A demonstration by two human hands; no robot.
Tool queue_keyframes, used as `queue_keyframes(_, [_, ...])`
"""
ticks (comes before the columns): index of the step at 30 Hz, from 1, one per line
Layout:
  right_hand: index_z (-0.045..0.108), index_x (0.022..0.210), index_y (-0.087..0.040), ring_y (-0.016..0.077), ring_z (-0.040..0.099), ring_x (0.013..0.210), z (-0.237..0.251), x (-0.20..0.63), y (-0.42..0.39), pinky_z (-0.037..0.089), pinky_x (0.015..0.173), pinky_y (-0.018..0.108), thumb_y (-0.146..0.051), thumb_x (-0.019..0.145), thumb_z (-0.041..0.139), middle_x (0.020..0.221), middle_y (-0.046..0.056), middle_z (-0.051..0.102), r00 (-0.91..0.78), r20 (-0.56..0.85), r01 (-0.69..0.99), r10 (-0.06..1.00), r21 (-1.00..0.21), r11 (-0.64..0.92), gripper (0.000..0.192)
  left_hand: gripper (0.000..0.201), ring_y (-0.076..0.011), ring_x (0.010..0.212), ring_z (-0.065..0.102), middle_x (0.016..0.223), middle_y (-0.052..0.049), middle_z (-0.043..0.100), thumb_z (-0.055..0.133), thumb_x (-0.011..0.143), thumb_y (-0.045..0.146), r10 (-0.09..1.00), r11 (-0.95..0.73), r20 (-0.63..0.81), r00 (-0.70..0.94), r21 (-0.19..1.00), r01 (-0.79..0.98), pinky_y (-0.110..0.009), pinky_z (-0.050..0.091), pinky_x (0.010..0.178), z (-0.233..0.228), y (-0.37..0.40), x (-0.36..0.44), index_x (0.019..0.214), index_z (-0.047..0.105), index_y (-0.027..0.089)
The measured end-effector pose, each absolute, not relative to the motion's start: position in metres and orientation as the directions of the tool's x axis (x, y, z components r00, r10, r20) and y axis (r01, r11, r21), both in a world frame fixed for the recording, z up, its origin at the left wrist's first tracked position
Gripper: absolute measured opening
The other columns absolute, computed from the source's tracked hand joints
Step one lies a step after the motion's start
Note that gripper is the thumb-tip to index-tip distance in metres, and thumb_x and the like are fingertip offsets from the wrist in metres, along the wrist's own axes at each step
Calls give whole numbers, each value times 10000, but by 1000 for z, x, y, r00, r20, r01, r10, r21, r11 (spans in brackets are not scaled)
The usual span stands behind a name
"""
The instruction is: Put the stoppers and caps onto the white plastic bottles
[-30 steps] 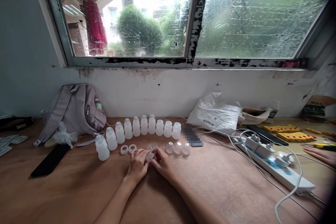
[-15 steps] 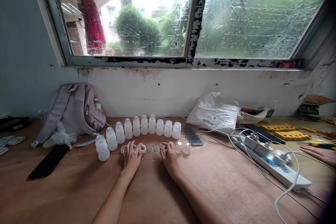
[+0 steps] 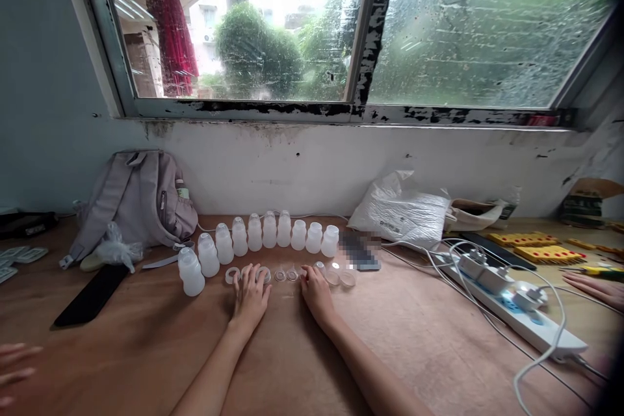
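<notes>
My left hand (image 3: 250, 296) rests with spread fingers over a row of white bottle rings (image 3: 233, 275), partly covering them. My right hand (image 3: 316, 292) lies lower right of the small clear silicone nipples (image 3: 285, 275); its fingers are loosely bent and touch down at the row's end. Clear round caps (image 3: 347, 279) lie just right of it. Behind both hands, frosted white baby bottles (image 3: 238, 239) stand upright in an arc. Those on the left wear clear domed covers; the three on the right are uncapped.
A power strip (image 3: 517, 309) with plugs and loose cables lies at right. A backpack (image 3: 141, 201), a black phone-like slab (image 3: 91, 296) and a silver plastic bag (image 3: 400, 211) surround the row. Other people's hands show at left (image 3: 15, 367) and right (image 3: 592, 286).
My left hand has shifted slightly right over the rings, with its fingers flatter. My right hand has settled a little to the right. Another person's hand has appeared at the left edge.
</notes>
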State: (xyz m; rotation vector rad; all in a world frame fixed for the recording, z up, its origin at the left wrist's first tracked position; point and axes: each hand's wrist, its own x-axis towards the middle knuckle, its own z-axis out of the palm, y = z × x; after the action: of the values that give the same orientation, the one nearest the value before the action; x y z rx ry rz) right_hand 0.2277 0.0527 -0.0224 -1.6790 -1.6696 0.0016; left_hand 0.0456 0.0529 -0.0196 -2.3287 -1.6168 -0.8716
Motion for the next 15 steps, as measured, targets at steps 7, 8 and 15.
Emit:
queue_keyframes(7, [574, 910, -164, 210, 593, 778, -24, 229, 56, 434, 647, 292, -135, 807, 382, 871, 112, 630, 152, 496, 851, 855, -506, 142, 219, 307, -261, 1109, 415, 1128, -69, 555, 459, 788, 246, 811, -391, 539, 227, 211, 896, -536, 205, 955, -21, 51, 48, 1089, 521, 249])
queue_keyframes(8, [574, 901, -163, 211, 593, 779, -24, 229, 57, 434, 649, 294, -140, 810, 379, 865, 112, 633, 150, 497, 850, 855, -507, 146, 216, 309, -261, 1108, 416, 1127, -69, 554, 457, 789, 245, 811, -390, 540, 226, 210, 896, -536, 208, 954, -20, 51, 47, 1091, 520, 248])
queue_keyframes(15, [584, 810, -177, 207, 593, 712, -26, 232, 60, 429, 618, 293, -156, 812, 370, 774, 93, 641, 146, 511, 842, 847, -513, 165, 214, 332, -261, 1100, 420, 1153, -79, 538, 442, 795, 244, 820, -389, 522, 234, 208, 897, -533, 209, 954, -22, 51, 47, 1121, 505, 246])
